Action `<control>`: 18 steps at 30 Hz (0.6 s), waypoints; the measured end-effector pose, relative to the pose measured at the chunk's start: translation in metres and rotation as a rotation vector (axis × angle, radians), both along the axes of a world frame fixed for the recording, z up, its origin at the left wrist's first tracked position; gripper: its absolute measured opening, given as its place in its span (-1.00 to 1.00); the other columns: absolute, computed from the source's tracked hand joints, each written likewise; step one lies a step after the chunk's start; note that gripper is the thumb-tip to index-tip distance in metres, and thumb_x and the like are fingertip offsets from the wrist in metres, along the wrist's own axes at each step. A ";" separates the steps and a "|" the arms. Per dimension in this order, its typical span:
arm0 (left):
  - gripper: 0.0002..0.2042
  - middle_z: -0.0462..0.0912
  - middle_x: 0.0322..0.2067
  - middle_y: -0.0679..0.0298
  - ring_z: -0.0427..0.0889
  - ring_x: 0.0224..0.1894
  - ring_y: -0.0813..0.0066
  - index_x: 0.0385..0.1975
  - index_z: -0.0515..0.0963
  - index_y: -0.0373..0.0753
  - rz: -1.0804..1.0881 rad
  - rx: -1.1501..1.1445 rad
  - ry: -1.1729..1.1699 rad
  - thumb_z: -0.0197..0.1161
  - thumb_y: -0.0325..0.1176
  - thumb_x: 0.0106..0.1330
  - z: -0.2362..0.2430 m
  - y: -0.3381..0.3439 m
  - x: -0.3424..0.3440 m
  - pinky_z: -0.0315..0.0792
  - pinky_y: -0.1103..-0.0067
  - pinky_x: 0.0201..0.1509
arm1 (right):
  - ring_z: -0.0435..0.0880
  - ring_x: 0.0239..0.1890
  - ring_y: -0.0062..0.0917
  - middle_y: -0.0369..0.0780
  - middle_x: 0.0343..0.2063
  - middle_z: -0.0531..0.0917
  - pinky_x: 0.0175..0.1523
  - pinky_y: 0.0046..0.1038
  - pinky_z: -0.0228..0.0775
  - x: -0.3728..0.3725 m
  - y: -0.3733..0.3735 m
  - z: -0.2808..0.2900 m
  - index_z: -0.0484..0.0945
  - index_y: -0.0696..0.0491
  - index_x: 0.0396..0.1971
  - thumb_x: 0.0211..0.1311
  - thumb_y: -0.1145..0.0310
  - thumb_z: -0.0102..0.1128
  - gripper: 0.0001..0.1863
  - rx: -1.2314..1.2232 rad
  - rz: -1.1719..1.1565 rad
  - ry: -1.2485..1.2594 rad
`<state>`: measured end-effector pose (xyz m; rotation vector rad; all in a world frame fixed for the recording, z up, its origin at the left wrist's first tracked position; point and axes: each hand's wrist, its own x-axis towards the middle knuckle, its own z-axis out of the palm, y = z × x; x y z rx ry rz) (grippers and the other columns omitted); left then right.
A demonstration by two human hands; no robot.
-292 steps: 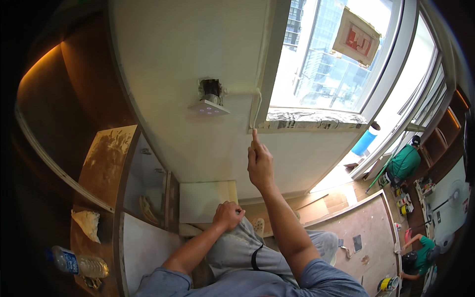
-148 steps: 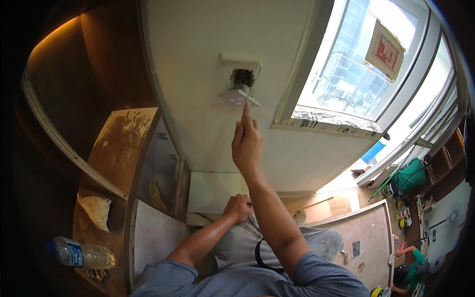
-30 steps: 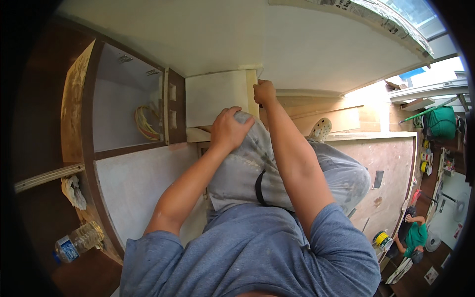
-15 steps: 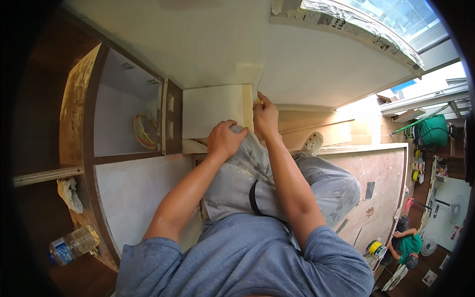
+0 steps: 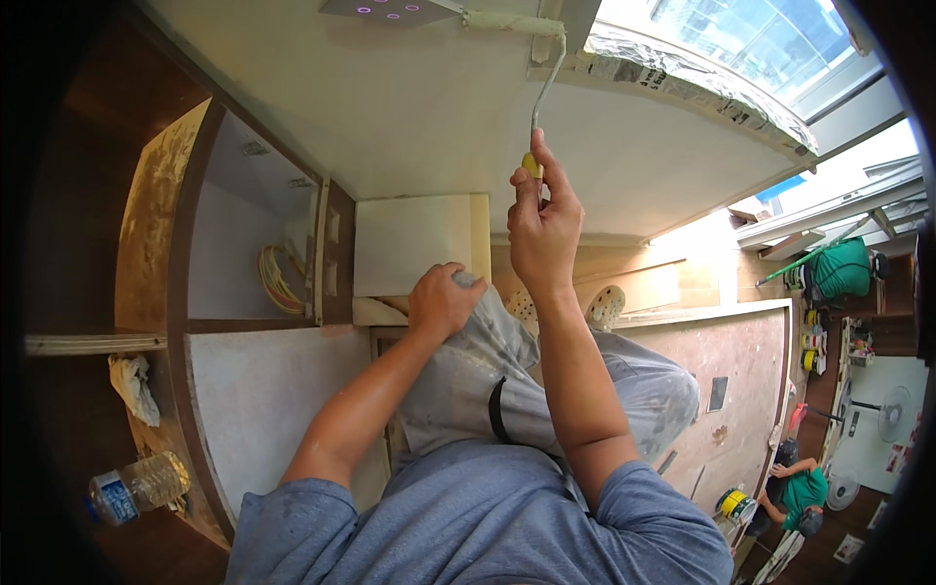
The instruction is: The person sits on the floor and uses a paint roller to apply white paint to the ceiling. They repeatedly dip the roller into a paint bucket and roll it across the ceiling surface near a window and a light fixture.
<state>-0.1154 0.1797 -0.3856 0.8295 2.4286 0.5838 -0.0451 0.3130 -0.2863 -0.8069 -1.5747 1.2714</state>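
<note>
My right hand [image 5: 544, 219] grips the yellow handle [image 5: 531, 166] of a paint roller, its thin bent frame rising to the pale roller sleeve [image 5: 507, 24] high on the wall [image 5: 419, 107], beside a hanging switch plate [image 5: 390, 12] with lit rings and left of the window frame's edge. My left hand [image 5: 444, 297] rests with curled fingers over my raised grey-trousered knee, just in front of a white boxed step or panel [image 5: 414, 244]. Both my feet in perforated clogs [image 5: 604, 304] show beyond the knees.
An open cabinet [image 5: 255, 214] with coiled cables, a bottle [image 5: 136, 483] and crumpled material [image 5: 132, 390] lie left. A paper-masked sill [image 5: 702, 93] borders the window. A board platform [image 5: 712, 351] extends right; two co-workers [image 5: 843, 266] [image 5: 804, 492], paint cans [image 5: 736, 505] and a fan [image 5: 892, 414] are beyond it.
My right hand has lifted from low by the boxed panel, bringing the roller higher up the wall toward the switch plate. My left hand stays on the knee; the view has shifted slightly.
</note>
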 end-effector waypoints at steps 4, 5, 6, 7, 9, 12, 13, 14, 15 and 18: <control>-0.46 0.73 0.05 0.01 0.66 0.15 0.01 0.06 0.72 -0.18 0.002 -0.008 0.013 0.39 0.09 0.22 -0.003 -0.001 -0.002 0.50 0.27 0.27 | 0.39 -0.54 -0.85 -0.37 -0.38 0.63 -0.45 -0.68 0.34 0.013 -0.012 -0.029 0.45 0.05 0.44 0.55 0.53 0.05 -0.50 0.101 0.011 -0.064; -0.45 0.73 0.05 0.01 0.66 0.15 0.00 0.06 0.72 -0.18 -0.003 0.001 0.013 0.38 0.10 0.22 -0.004 0.000 -0.003 0.50 0.27 0.27 | 0.38 -0.54 -0.85 -0.38 -0.40 0.62 -0.45 -0.68 0.32 0.015 -0.016 -0.034 0.46 0.05 0.44 0.55 0.52 0.06 -0.50 0.112 0.011 -0.074; -0.45 0.73 0.05 0.01 0.66 0.15 0.00 0.06 0.72 -0.18 -0.008 0.009 0.013 0.38 0.10 0.22 -0.004 0.001 -0.004 0.50 0.27 0.27 | 0.37 -0.55 -0.85 -0.40 -0.42 0.60 -0.46 -0.68 0.30 0.014 -0.014 -0.034 0.46 0.05 0.44 0.55 0.52 0.07 -0.50 0.130 0.015 -0.082; -0.45 0.73 0.06 0.01 0.66 0.15 0.00 0.06 0.72 -0.18 -0.014 0.008 0.008 0.38 0.11 0.22 -0.005 -0.002 -0.003 0.50 0.27 0.27 | 0.36 -0.56 -0.85 -0.42 -0.44 0.58 -0.46 -0.67 0.28 0.014 -0.015 -0.032 0.46 0.05 0.44 0.55 0.51 0.09 -0.51 0.139 0.019 -0.093; -0.45 0.73 0.06 0.01 0.66 0.16 0.01 0.06 0.72 -0.18 -0.011 0.001 -0.002 0.38 0.11 0.23 -0.006 -0.003 -0.003 0.50 0.27 0.28 | 0.34 -0.57 -0.84 -0.44 -0.47 0.54 -0.47 -0.67 0.25 0.010 -0.011 -0.024 0.46 0.05 0.43 0.56 0.50 0.11 -0.51 0.161 0.018 -0.073; -0.45 0.73 0.07 0.00 0.66 0.16 0.01 0.06 0.72 -0.18 -0.003 -0.010 -0.009 0.37 0.11 0.23 -0.004 -0.002 -0.004 0.49 0.27 0.28 | 0.31 -0.58 -0.84 -0.45 -0.49 0.52 -0.48 -0.66 0.21 -0.008 0.011 -0.001 0.47 0.05 0.43 0.56 0.48 0.13 -0.52 0.183 0.018 0.014; -0.45 0.73 0.07 0.00 0.66 0.16 0.00 0.06 0.72 -0.19 -0.001 -0.012 -0.013 0.37 0.11 0.23 -0.003 -0.001 -0.004 0.49 0.27 0.28 | 0.30 -0.59 -0.84 -0.45 -0.50 0.51 -0.49 -0.66 0.20 -0.013 0.015 0.003 0.47 0.05 0.43 0.56 0.48 0.13 -0.51 0.174 0.027 0.030; -0.45 0.73 0.07 0.00 0.66 0.16 0.00 0.06 0.72 -0.19 -0.002 -0.013 -0.014 0.37 0.11 0.23 -0.003 -0.001 -0.004 0.49 0.27 0.28 | 0.29 -0.59 -0.84 -0.45 -0.50 0.50 -0.49 -0.66 0.19 -0.016 0.018 0.005 0.46 0.05 0.43 0.56 0.48 0.13 -0.51 0.165 0.036 0.046; -0.45 0.73 0.07 -0.01 0.66 0.16 0.01 0.06 0.72 -0.20 -0.003 -0.014 -0.015 0.37 0.11 0.23 -0.002 -0.001 -0.004 0.49 0.27 0.28 | 0.30 -0.58 -0.82 -0.43 -0.49 0.52 -0.48 -0.65 0.21 -0.015 0.017 0.000 0.47 0.06 0.42 0.55 0.49 0.13 -0.52 0.166 0.025 0.027; -0.44 0.73 0.06 -0.01 0.66 0.16 0.01 0.07 0.71 -0.21 -0.011 0.001 -0.012 0.37 0.10 0.23 -0.004 -0.001 -0.005 0.49 0.28 0.28 | 0.38 -0.52 -0.68 -0.29 -0.40 0.61 -0.37 -0.57 0.33 -0.009 0.010 -0.031 0.50 0.07 0.39 0.51 0.51 0.14 -0.52 0.158 -0.003 -0.050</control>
